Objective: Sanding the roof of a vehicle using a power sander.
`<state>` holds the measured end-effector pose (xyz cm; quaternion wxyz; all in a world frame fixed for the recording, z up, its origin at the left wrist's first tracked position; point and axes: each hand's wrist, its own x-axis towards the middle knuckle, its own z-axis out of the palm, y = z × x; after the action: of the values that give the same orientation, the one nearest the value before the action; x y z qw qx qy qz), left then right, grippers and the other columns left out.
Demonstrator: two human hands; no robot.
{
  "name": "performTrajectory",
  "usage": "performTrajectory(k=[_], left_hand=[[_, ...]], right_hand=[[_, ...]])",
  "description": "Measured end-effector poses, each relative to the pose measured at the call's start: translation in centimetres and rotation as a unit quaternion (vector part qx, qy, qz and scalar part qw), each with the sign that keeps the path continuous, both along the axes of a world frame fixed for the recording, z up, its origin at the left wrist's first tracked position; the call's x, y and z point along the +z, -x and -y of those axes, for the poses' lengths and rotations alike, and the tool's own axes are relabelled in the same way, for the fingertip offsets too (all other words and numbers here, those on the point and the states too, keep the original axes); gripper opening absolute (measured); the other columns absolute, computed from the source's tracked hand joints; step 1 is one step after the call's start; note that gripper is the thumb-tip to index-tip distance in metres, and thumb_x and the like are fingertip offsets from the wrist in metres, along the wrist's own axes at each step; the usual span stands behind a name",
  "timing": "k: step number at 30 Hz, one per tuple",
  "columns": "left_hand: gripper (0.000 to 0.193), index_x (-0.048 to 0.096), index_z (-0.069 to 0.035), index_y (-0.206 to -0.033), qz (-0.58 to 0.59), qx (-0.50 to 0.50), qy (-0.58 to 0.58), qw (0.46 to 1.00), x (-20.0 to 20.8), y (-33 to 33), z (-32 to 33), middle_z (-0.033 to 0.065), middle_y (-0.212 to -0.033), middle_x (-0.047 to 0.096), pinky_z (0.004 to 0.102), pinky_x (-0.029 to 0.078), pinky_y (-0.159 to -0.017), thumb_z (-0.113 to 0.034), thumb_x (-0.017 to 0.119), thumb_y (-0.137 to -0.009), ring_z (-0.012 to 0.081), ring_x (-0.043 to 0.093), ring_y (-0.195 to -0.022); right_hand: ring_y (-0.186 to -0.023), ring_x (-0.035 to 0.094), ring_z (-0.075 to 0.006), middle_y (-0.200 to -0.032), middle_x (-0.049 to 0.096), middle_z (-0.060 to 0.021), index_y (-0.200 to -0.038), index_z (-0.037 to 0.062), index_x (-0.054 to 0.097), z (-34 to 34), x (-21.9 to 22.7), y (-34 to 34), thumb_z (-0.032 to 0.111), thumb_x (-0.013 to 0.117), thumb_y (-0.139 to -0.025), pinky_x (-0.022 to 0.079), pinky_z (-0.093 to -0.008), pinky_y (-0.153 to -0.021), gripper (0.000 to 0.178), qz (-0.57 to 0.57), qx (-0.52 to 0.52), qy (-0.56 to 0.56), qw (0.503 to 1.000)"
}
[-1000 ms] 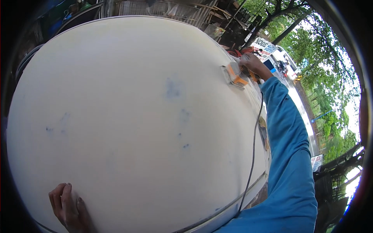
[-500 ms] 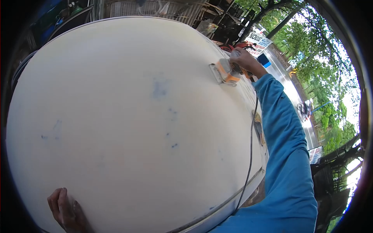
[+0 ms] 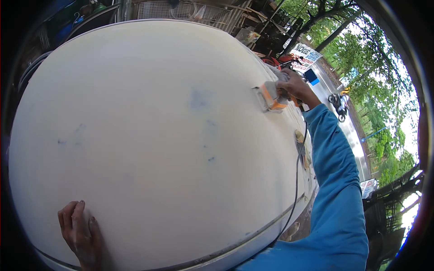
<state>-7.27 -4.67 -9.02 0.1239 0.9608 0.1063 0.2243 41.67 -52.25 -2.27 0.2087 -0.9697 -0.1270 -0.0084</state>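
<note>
A large off-white painted panel, curved like a vehicle roof [image 3: 140,90], fills most of the view, with faint blue patches on it. My right hand [image 3: 296,88] grips an orange and grey electric sander [image 3: 273,97], whose flat pad lies against the panel near its right edge. From the sander a dark cord [image 3: 297,180] runs down along the blue sleeve of my right arm. My left hand [image 3: 80,232] rests on the panel at the lower left, fingers slightly bent and apart, holding nothing.
Along the panel's near side runs a dark groove [image 3: 226,248]. A tan and dark object [image 3: 302,147], kind unclear, sits at the right edge. Beyond are a red motorcycle [image 3: 282,59], a sign board [image 3: 305,56], and a road with a motorcycle rider [image 3: 339,105]. Wire mesh [image 3: 181,11] stands behind.
My view has shifted, so the panel's marks sit further right. The sander and my right hand appear lower and further right. My left hand appears higher in view, still on the panel.
</note>
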Motion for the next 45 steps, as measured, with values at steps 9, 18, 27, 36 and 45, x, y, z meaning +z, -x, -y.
performTrajectory(k=[9, 18, 27, 36, 45], left_hand=[[0.039, 0.06, 0.006, -0.12, -0.008, 0.02, -0.008, 1.0, -1.0, 0.5, -0.5, 0.0207, -0.119, 0.058, 0.0472, 0.044, -0.1, 0.002, 0.059, -0.081, 0.0379, 0.054, -0.113], [0.039, 0.06, 0.005, -0.12, -0.016, 0.028, 0.002, 0.999, -0.7, 0.4, -0.2, 0.0198, -0.119, 0.057, 0.047, 0.044, -0.099, 0.002, 0.06, -0.082, 0.037, 0.054, -0.113], [0.039, 0.06, 0.005, -0.12, -0.03, 0.025, -0.002, 0.999, -0.9, 0.5, -0.3, 0.0197, -0.119, 0.057, 0.0467, 0.045, -0.099, 0.002, 0.06, -0.082, 0.0366, 0.054, -0.113], [0.04, 0.06, 0.005, -0.122, -0.016, 0.022, 0.019, 0.999, -1.2, 0.7, -0.7, 0.02, -0.122, 0.056, 0.0449, 0.043, -0.102, 0.004, 0.058, -0.083, 0.0366, 0.054, -0.115], [0.036, 0.06, 0.005, -0.122, -0.028, 0.019, -0.012, 0.999, -1.0, 0.6, -0.7, 0.0209, -0.12, 0.057, 0.0462, 0.043, -0.101, -0.001, 0.059, -0.086, 0.0378, 0.054, -0.115]], right_hand=[[-0.097, 0.068, -0.0315, -0.11, 0.069, -0.0212, -0.126, 0.0057, 0.061, -3.5, 0.9, 4.1, 0.035, 0.077, -0.073, 0.052, -0.0375, -0.09, 0.063, 0.018, 0.048, 0.024, 0.998], [-0.094, 0.064, -0.0251, -0.105, 0.066, -0.0168, -0.122, 0.0024, 0.06, 7.8, -2.0, -2.1, 0.032, 0.077, -0.073, 0.051, -0.0372, -0.085, 0.06, -0.009, -0.032, 0.034, 0.999], [-0.098, 0.067, -0.0316, -0.11, 0.068, -0.0216, -0.127, 0.004, 0.062, -1.9, 0.6, 3.6, 0.036, 0.076, -0.069, 0.052, -0.04, -0.087, 0.067, 0.025, 0.04, 0.05, 0.998], [-0.087, 0.069, -0.0315, -0.1, 0.071, -0.0223, -0.12, 0.0026, 0.065, -6.9, 1.3, 6.7, 0.036, 0.076, -0.073, 0.055, -0.0397, -0.084, 0.059, 0.016, 0.054, 0.025, 0.998], [-0.097, 0.068, -0.0304, -0.111, 0.069, -0.0216, -0.125, 0.0006, 0.061, 6.9, -1.0, 3.3, 0.033, 0.076, -0.072, 0.053, -0.038, -0.089, 0.064, -0.009, -0.062, 0.04, 0.997]])
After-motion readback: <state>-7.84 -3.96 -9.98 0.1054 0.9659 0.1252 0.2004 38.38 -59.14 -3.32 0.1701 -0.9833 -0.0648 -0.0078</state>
